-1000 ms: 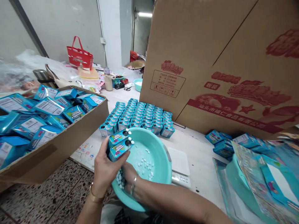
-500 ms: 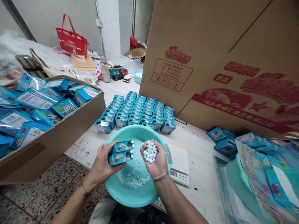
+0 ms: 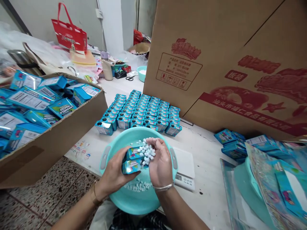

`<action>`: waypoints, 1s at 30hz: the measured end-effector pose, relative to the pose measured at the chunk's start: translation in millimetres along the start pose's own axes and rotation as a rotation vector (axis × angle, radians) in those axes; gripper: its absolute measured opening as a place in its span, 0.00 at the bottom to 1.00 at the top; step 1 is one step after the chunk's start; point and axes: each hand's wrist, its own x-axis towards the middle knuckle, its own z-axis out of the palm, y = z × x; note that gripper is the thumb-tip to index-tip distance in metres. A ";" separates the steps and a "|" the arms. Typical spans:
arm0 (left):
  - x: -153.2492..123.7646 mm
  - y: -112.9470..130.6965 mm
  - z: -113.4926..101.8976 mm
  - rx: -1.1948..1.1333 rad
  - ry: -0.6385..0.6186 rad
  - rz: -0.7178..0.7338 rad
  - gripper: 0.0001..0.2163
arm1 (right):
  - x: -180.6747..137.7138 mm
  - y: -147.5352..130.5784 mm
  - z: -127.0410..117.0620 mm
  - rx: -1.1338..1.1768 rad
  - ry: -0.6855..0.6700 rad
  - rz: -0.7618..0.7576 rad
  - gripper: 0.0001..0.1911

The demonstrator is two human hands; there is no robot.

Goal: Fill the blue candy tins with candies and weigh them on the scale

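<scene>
Boxes [image 3: 132, 160] sideways, openings rightward; left fingers [image 3: 120, 160] grip them, right fingers [image 3: 157, 147] cup candies [image 3: 146, 152].

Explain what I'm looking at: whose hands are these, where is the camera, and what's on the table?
There is no machine. One camera worn on a person's head looks down at their own bare hands. The left hand grips two small blue boxes. The right hand cups white pellets against the boxes' tops, over a teal basin holding more pellets. Beyond it, the table bears rows of like boxes, a white scale and a big brown carton. An open carton at left holds larger blue packs.
</scene>
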 end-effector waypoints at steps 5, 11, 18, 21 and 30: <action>2.8 8.3 -7.8 -0.135 -0.079 -0.035 0.34 | 12.4 -2.6 -14.2 0.030 0.005 0.027 0.06; -4.1 3.0 -16.0 -0.394 -0.167 -0.250 0.38 | 18.8 -7.2 -30.1 0.181 0.115 0.263 0.05; -7.6 1.2 -6.4 -0.692 -0.241 -0.508 0.49 | 22.2 -12.6 -33.7 0.270 0.199 0.371 0.01; -4.9 7.9 -4.6 -0.637 -0.259 -0.455 0.46 | 22.8 -18.4 -35.4 0.260 0.204 0.355 0.02; 0.7 14.8 3.5 -0.446 -0.219 -0.321 0.37 | -13.5 -7.9 -16.4 -0.058 -0.066 -0.011 0.08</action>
